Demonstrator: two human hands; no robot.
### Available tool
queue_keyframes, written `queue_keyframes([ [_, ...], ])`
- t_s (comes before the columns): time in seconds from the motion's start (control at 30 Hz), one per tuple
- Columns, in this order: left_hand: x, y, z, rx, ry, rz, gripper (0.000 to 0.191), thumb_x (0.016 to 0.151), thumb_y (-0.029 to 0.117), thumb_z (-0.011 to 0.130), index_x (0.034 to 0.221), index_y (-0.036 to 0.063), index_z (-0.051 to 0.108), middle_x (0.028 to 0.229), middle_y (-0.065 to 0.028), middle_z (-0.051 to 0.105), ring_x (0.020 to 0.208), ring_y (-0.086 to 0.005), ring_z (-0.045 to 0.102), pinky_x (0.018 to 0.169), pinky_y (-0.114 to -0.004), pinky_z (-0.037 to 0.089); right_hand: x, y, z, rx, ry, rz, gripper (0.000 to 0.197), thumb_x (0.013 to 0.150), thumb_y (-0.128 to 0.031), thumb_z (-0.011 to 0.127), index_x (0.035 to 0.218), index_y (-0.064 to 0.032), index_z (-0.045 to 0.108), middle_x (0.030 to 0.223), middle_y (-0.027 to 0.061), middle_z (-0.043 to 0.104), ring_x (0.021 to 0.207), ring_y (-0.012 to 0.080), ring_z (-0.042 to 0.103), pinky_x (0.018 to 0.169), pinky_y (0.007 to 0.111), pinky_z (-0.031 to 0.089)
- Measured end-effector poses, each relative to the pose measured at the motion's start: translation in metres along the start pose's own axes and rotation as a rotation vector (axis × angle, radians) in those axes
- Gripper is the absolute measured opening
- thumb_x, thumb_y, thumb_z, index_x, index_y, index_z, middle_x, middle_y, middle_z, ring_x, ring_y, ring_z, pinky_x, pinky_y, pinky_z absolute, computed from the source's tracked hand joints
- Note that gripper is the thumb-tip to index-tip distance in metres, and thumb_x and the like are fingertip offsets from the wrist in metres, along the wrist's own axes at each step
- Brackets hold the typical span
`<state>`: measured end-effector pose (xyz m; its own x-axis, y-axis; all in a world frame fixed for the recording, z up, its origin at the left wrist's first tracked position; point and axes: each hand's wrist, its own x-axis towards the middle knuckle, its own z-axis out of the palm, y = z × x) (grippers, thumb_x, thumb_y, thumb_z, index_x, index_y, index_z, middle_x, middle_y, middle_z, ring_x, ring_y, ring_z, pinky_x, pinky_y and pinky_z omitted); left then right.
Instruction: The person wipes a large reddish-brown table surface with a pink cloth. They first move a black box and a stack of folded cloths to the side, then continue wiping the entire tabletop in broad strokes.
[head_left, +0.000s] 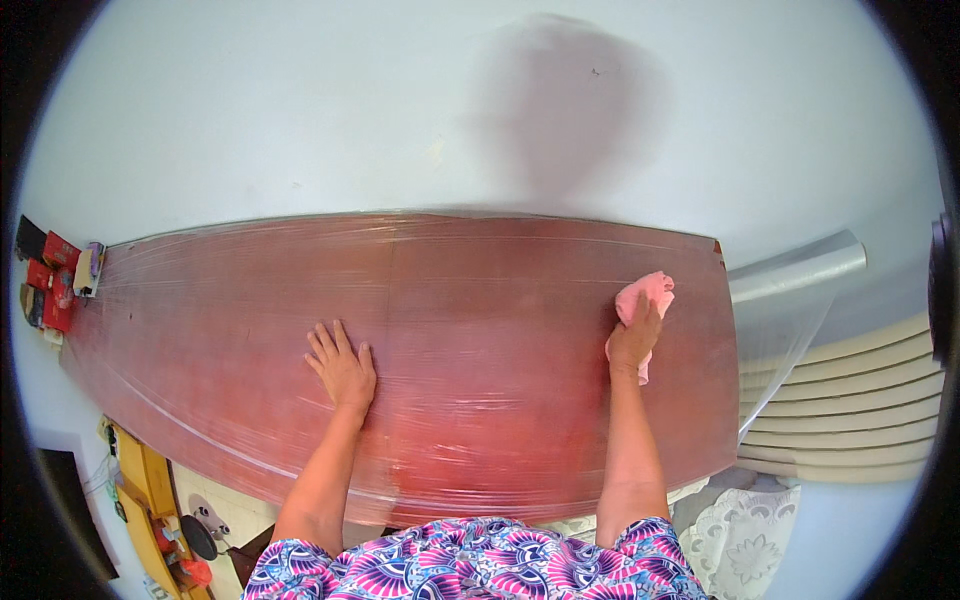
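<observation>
A long reddish-brown wooden tabletop (480, 352) lies before me, covered by clear plastic film with wrinkles and glare streaks. My left hand (346, 373) rests palm down on the film left of the middle, its fingers spread and holding nothing. Toward the right end, my right hand (634, 337) grips a folded pink cloth (646, 291) against the covered surface. Part of the cloth is hidden beneath that hand.
A roll of clear plastic film (802, 274) sits past the right end, a sheet hanging from it. Red boxes (60, 251) stand at the far left. The white wall (300, 112) borders the back edge. A lace-patterned white cover (750, 536) is at lower right.
</observation>
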<state>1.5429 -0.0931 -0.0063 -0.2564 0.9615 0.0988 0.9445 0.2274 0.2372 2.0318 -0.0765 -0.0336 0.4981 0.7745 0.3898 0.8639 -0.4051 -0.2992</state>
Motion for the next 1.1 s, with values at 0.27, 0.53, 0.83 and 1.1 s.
queue_keyframes([
  [0.27, 0.005, -0.023, 0.014, -0.262, 0.073, -0.008, 0.063, 0.099, 0.030, 0.048, 0.153, 0.0009, 0.033, 0.161, -0.0244, 0.025, 0.151, -0.0415, 0.016, 0.119, -0.060, 0.012, -0.149, -0.198, -0.040, 0.620, -0.364, -0.607, 0.055, 0.081, 0.004, 0.057, 0.135, -0.0072, 0.056, 0.140, 0.0232, 0.053, 0.133, 0.0414, 0.048, 0.110, 0.047, 0.039],
  [0.53, -0.020, -0.078, -0.006, -0.852, 0.011, 0.064, 0.054, 0.101, 0.021, 0.047, 0.151, 0.0009, 0.037, 0.162, -0.0232, 0.024, 0.152, -0.0388, 0.016, 0.122, -0.054, 0.010, -0.191, -0.157, -0.066, 0.637, -0.619, -0.939, 0.054, 0.088, -0.006, 0.054, 0.142, -0.0111, 0.049, 0.146, 0.0230, 0.047, 0.132, 0.0385, 0.049, 0.106, 0.045, 0.045],
  [0.83, -0.185, -0.152, -0.078, -0.094, -0.255, 0.199, 0.083, 0.088, 0.024, 0.066, 0.154, -0.0044, 0.023, 0.162, -0.0288, 0.015, 0.151, -0.0471, 0.009, 0.121, -0.058, 0.008, -0.085, -0.046, -0.044, 0.002, 0.049, -0.018, 0.065, 0.080, 0.003, 0.057, 0.144, -0.0051, 0.047, 0.145, 0.0245, 0.048, 0.132, 0.0455, 0.044, 0.111, 0.051, 0.035],
  [1.1, -0.220, -0.208, -0.094, -0.024, -0.225, 0.141, 0.098, 0.085, 0.032, 0.070, 0.154, -0.0081, 0.014, 0.162, -0.0307, 0.010, 0.151, -0.0472, 0.006, 0.121, -0.058, 0.007, -0.266, -0.255, -0.090, 0.573, -0.829, -0.871, 0.061, 0.081, -0.005, 0.062, 0.141, -0.0103, 0.049, 0.144, 0.0238, 0.048, 0.128, 0.0373, 0.053, 0.103, 0.045, 0.046],
])
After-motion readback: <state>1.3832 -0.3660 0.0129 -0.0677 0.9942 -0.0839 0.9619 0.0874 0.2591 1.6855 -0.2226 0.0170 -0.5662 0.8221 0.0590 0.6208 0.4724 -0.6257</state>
